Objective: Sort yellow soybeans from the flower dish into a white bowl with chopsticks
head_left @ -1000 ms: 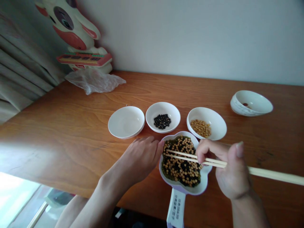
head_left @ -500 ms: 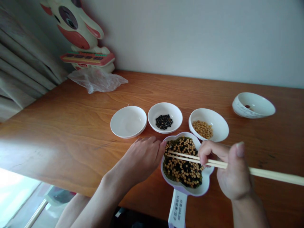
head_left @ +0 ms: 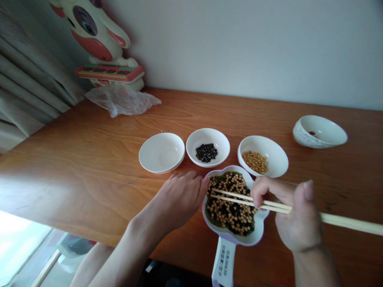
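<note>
A pair of pale wooden chopsticks is gripped in my right hand, its thumb raised. Their tips rest among mixed yellow and black beans in a scalloped white-and-lilac dish with a long handle. My left hand, fingers curled, holds the dish's left rim by the thumb side; its fingertips are hidden. Behind the dish stand three white bowls: the left bowl bare inside, the middle bowl with black beans, the right bowl with yellow beans.
Farther right is another white bowl with a few small dark reddish bits. A crumpled clear plastic bag lies at the back left before a cow-shaped toy keyboard. A label covers the dish handle, which reaches past the table's front edge.
My right hand has shifted slightly to the right along the chopsticks' line, while the tips stay nearly in place. My left hand and the bowls have not visibly moved.
</note>
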A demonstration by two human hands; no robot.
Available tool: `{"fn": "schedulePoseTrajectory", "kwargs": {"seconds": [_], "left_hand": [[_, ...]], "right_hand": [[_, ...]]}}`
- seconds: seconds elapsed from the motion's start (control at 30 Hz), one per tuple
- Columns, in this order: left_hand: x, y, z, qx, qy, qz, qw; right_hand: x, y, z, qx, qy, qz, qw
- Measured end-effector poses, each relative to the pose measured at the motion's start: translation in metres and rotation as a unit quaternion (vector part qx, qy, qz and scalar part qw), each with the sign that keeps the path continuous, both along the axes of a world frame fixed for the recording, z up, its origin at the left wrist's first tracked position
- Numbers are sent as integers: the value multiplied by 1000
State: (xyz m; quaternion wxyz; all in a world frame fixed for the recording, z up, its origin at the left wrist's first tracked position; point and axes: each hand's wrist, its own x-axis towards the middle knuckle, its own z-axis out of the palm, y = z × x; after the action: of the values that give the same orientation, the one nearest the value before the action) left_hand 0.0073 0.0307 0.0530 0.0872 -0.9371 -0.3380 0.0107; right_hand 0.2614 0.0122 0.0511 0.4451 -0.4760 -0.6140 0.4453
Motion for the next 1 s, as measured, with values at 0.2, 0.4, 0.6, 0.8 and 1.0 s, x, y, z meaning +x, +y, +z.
{"fn": "schedulePoseTrajectory", "kwargs": {"seconds": [0.2, 0.4, 0.6, 0.8, 1.0], "left_hand": [[1, 0, -1, 1, -7, -2, 1000], [-1, 0, -1, 27, -1, -14, 1000], [0, 0, -1, 26, 9, -7, 1000], [-3, -1, -7, 65, -8, -23, 998], [-2, 0, -4, 61, 4, -13, 998]], "right_hand": [[-1, -2, -5, -12, 13, -1, 1000], [1, -1, -7, -1, 6, -3, 1000], [1, 0, -3, 25, -6, -17, 1000], [8, -6, 12, 62, 33, -89, 994], [34, -7, 19, 175, 70, -233, 954]]}}
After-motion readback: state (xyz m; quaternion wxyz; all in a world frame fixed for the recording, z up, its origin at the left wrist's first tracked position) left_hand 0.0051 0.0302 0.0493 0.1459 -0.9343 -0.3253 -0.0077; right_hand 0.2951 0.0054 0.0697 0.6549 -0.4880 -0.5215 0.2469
